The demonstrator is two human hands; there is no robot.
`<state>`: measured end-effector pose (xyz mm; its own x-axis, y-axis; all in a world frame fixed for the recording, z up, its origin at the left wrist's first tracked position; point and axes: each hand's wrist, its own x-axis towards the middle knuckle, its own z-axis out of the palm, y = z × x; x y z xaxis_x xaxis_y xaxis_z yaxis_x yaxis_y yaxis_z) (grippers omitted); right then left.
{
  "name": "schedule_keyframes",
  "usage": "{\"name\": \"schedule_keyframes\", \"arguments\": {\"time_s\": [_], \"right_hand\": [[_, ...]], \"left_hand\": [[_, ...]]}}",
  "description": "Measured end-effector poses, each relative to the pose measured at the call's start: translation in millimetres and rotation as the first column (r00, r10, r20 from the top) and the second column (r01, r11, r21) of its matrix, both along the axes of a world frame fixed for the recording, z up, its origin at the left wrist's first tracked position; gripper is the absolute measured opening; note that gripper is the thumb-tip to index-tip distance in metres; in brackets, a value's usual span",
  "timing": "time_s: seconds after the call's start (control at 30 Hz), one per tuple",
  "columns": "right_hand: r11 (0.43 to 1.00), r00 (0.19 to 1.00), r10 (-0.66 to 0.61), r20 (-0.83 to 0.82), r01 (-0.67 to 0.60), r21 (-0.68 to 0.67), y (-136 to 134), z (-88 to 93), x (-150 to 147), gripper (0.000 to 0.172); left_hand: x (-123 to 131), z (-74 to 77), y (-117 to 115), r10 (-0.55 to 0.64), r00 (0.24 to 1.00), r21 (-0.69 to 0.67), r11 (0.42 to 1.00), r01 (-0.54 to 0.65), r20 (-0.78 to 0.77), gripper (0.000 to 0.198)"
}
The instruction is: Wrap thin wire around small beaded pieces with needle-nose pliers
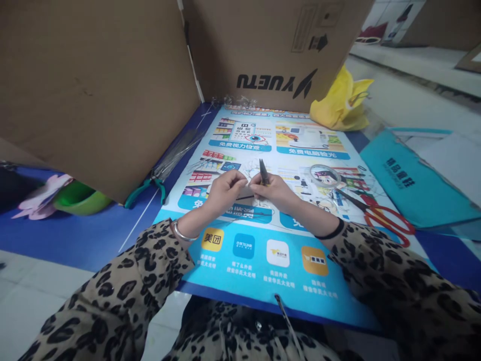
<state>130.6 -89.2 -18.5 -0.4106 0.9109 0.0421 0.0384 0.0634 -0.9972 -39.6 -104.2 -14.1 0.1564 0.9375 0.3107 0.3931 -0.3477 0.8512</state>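
My left hand (226, 192) is closed in a pinch, its fingertips close to those of my right hand. What it holds is too small to make out, perhaps a thin wire end. My right hand (277, 192) is closed around small dark pointed pliers (263, 172), whose jaws stick up past the fingers; their handles are hidden in the palm. Below the hands, several fine dark wires (246, 215) lie on a printed poster (240, 281). A clear ring-shaped roll (325, 176) and red-handled scissors (391, 220) lie right of my right hand.
Tall cardboard panels (93, 90) stand left and behind. Thin metal wires (180, 153) and green-handled pliers (146, 189) lie at left, near a green bowl (82, 197). A yellow bag (340, 103) sits at back right, a teal bag (417, 180) at right.
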Motion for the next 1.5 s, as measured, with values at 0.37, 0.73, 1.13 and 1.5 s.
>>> {"name": "schedule_keyframes", "arguments": {"time_s": [0.37, 0.73, 1.13, 1.5], "right_hand": [[0.997, 0.999, 0.045, -0.018, -0.046, -0.06, 2.7, 2.1, 0.5, 0.029], [0.998, 0.999, 0.041, -0.004, -0.041, -0.048, 2.2, 2.0, 0.4, 0.028], [0.998, 0.991, 0.059, 0.124, -0.06, 0.006, 2.0, 8.7, -1.3, 0.024], [0.993, 0.99, 0.091, 0.106, -0.083, -0.083, 4.9, 8.3, 2.0, 0.022]], "left_hand": [[-2.5, 1.6, 0.0, -0.012, 0.998, -0.03, 0.999, 0.014, 0.063, 0.013], [-1.7, 4.3, 0.3, -0.014, 0.998, -0.051, 0.999, 0.017, 0.064, 0.012], [2.3, 2.5, -0.2, 0.019, 0.966, -0.251, 0.967, 0.048, 0.26, 0.014], [1.0, 1.3, -2.0, 0.021, 0.97, -0.285, 0.957, 0.051, 0.243, 0.017]]}}
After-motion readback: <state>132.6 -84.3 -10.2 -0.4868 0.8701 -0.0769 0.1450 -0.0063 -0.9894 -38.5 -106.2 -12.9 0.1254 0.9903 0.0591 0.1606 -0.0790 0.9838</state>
